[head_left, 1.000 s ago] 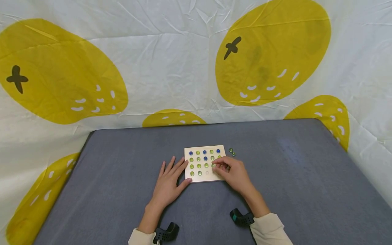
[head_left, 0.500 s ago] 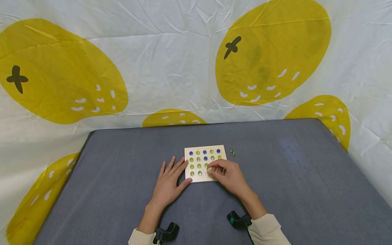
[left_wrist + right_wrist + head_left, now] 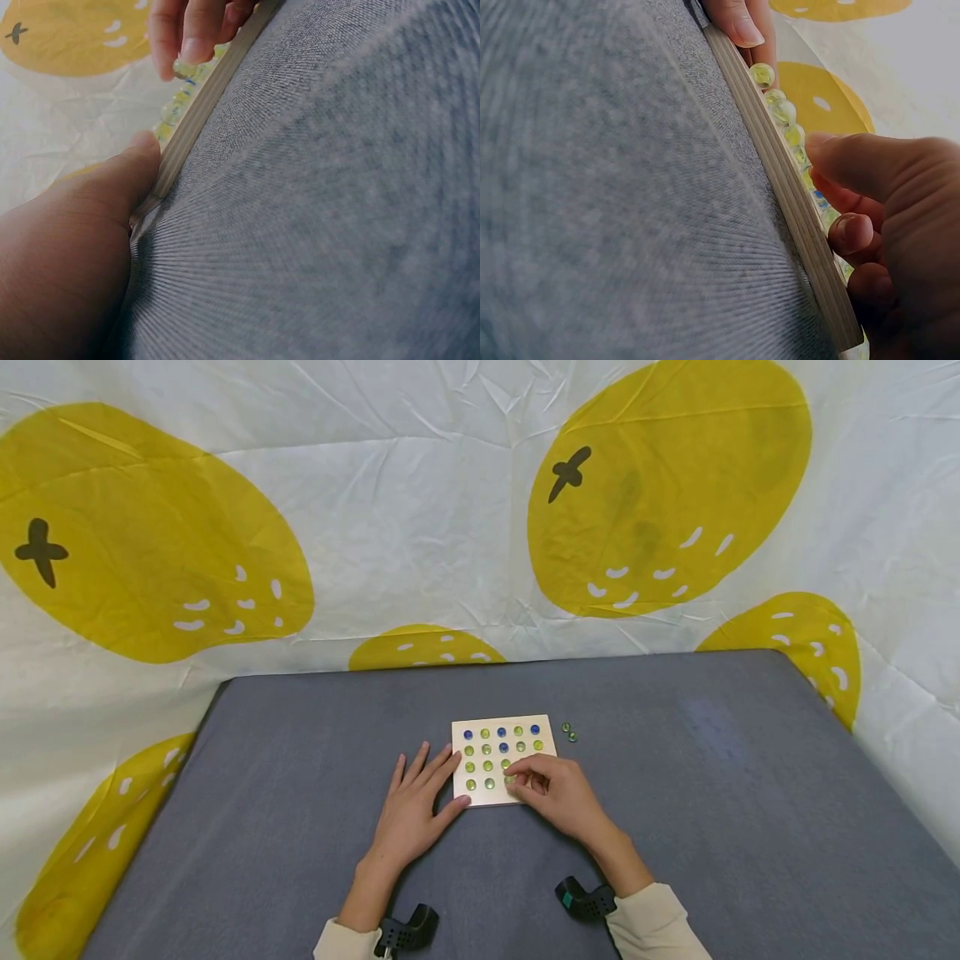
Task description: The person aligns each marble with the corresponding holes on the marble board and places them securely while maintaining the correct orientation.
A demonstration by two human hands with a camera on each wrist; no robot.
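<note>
A pale wooden board (image 3: 479, 776) lies on the cloth, with rows of round hollows holding green marbles (image 3: 470, 767) and a few blue marbles (image 3: 502, 732). My left hand (image 3: 412, 814) rests flat at its left edge, fingers spread, thumb on the near left corner. Over the near rows, my right hand (image 3: 558, 793) pinches a green marble (image 3: 509, 779) between thumb and index finger, at a hollow in the nearest row. In the right wrist view, the thumb (image 3: 847, 154) touches a marble among the row. This hand hides the board's near right part.
Two loose green marbles (image 3: 572, 737) lie on the cloth just beyond the board's right edge. A grey cloth (image 3: 315, 752) covers the table. Behind it hangs a white sheet (image 3: 420, 527) with large yellow fruit shapes.
My right hand has moved left and slightly nearer across the board, carrying the green marble to a hollow in the nearest row. My left hand has stayed in place.
</note>
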